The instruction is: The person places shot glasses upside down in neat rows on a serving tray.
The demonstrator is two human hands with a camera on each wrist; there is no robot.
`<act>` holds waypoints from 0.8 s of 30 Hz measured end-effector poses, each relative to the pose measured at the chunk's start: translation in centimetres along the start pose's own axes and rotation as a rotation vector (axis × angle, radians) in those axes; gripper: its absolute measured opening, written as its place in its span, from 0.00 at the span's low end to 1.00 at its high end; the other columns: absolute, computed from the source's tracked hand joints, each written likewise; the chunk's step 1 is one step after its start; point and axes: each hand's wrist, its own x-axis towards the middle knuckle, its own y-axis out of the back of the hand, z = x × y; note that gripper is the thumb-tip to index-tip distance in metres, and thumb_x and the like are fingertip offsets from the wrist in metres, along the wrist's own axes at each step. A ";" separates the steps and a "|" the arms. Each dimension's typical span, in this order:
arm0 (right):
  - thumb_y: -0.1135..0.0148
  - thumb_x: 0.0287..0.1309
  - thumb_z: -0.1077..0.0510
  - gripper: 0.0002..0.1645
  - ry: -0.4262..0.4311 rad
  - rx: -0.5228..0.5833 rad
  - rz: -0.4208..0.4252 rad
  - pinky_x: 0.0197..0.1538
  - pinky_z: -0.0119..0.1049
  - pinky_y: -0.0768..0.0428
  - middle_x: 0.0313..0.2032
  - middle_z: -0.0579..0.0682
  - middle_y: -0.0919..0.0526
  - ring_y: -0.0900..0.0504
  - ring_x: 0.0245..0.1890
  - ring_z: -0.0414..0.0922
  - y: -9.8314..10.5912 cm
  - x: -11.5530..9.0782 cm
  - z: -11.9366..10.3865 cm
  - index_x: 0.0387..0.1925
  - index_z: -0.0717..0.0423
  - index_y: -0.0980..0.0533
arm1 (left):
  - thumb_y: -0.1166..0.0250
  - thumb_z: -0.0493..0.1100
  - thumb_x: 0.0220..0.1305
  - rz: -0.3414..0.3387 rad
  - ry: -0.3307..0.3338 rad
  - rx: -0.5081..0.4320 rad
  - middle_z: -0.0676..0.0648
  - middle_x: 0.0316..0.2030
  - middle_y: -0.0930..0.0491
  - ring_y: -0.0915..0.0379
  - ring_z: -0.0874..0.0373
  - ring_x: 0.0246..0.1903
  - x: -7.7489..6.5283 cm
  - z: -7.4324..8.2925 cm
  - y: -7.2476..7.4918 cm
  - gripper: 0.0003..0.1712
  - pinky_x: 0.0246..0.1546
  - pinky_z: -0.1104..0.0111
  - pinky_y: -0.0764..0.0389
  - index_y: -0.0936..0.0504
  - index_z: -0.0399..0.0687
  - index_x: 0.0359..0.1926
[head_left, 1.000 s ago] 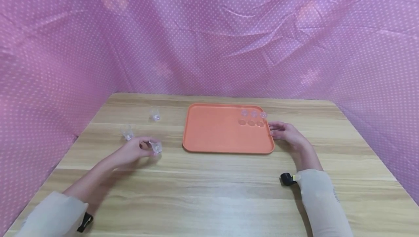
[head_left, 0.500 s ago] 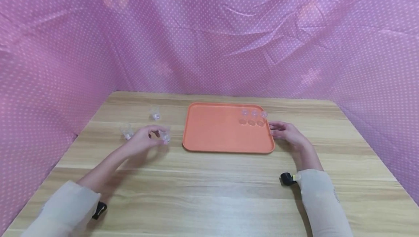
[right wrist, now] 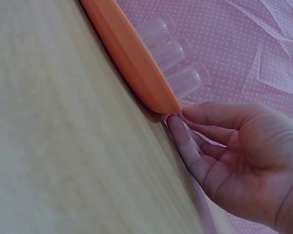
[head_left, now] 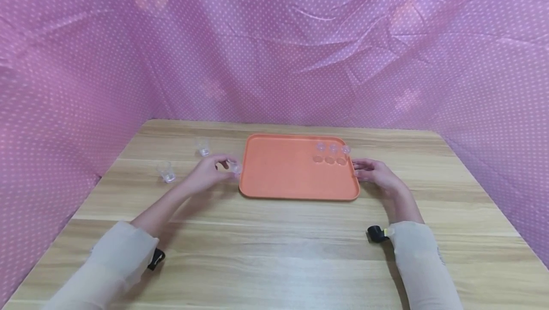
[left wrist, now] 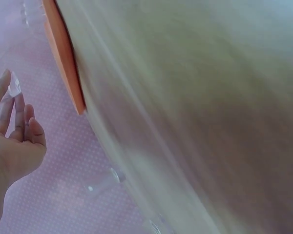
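My left hand (head_left: 208, 173) pinches a small clear shot glass (head_left: 234, 167) between thumb and fingers. It is at the left edge of the orange tray (head_left: 279, 181); the left wrist view shows the glass (left wrist: 14, 85) raised at my fingertips. Thumb and fingers of my right hand (head_left: 379, 175) grip the tray's right rim, seen closer in the right wrist view, where my hand (right wrist: 234, 151) has the tray corner (right wrist: 161, 100) between thumb and fingers. Three clear shot glasses (right wrist: 173, 53) stand in a row at the tray's back right, wide ends down.
Two more clear glasses stand on the wooden table (head_left: 274, 253) left of the tray: one glass (head_left: 203, 149) further back, one glass (head_left: 167, 173) beside my left forearm. A pink dotted curtain (head_left: 274, 62) hangs behind and at both sides.
My left hand has carried its shot glass rightward and a little further back, up to the tray's left edge. My right hand has stayed on the tray rim.
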 end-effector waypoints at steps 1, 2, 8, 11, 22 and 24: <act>0.49 0.58 0.72 0.29 0.005 -0.002 -0.005 0.47 0.34 0.25 0.53 0.72 0.34 0.23 0.42 0.40 0.0 0.0 0.0 0.60 0.78 0.44 | 0.29 0.40 0.49 0.001 0.005 -0.004 0.44 0.38 0.22 0.31 0.50 0.39 0.3 0.2 -0.2 0.21 0.35 0.63 0.30 0.20 0.38 0.45; 0.49 0.58 0.72 0.29 0.004 -0.001 -0.007 0.47 0.34 0.25 0.53 0.72 0.35 0.23 0.42 0.40 0.0 0.0 0.0 0.60 0.78 0.44 | 0.29 0.41 0.48 0.000 0.010 -0.007 0.45 0.38 0.22 0.31 0.50 0.39 0.5 0.3 -0.3 0.21 0.34 0.63 0.31 0.20 0.39 0.45; 0.49 0.58 0.71 0.29 -0.016 -0.014 0.003 0.47 0.33 0.25 0.54 0.71 0.34 0.24 0.42 0.40 0.0 -0.1 -0.1 0.60 0.76 0.42 | 0.28 0.41 0.47 -0.006 -0.007 -0.017 0.47 0.36 0.22 0.30 0.52 0.38 2.0 0.9 -1.4 0.21 0.33 0.65 0.29 0.19 0.41 0.45; 0.49 0.59 0.71 0.29 -0.021 -0.011 0.004 0.47 0.33 0.25 0.54 0.71 0.34 0.24 0.42 0.40 0.1 -0.1 -0.2 0.61 0.76 0.43 | 0.28 0.41 0.47 -0.008 -0.016 -0.018 0.47 0.34 0.21 0.30 0.53 0.37 2.8 1.1 -1.9 0.21 0.32 0.65 0.29 0.19 0.41 0.45; 0.50 0.59 0.72 0.29 -0.014 -0.017 -0.010 0.48 0.34 0.25 0.54 0.72 0.35 0.23 0.43 0.40 0.1 -0.1 -0.1 0.61 0.76 0.43 | 0.29 0.40 0.48 -0.030 -0.037 0.008 0.46 0.34 0.22 0.30 0.52 0.38 5.5 2.3 -3.3 0.21 0.37 0.63 0.30 0.19 0.40 0.45; 0.50 0.59 0.71 0.28 -0.013 -0.020 -0.010 0.48 0.34 0.25 0.54 0.72 0.35 0.23 0.43 0.40 0.1 0.0 -0.1 0.61 0.76 0.43 | 0.29 0.40 0.48 -0.030 -0.036 0.015 0.47 0.35 0.22 0.30 0.52 0.38 6.0 2.4 -3.5 0.20 0.39 0.63 0.30 0.19 0.41 0.44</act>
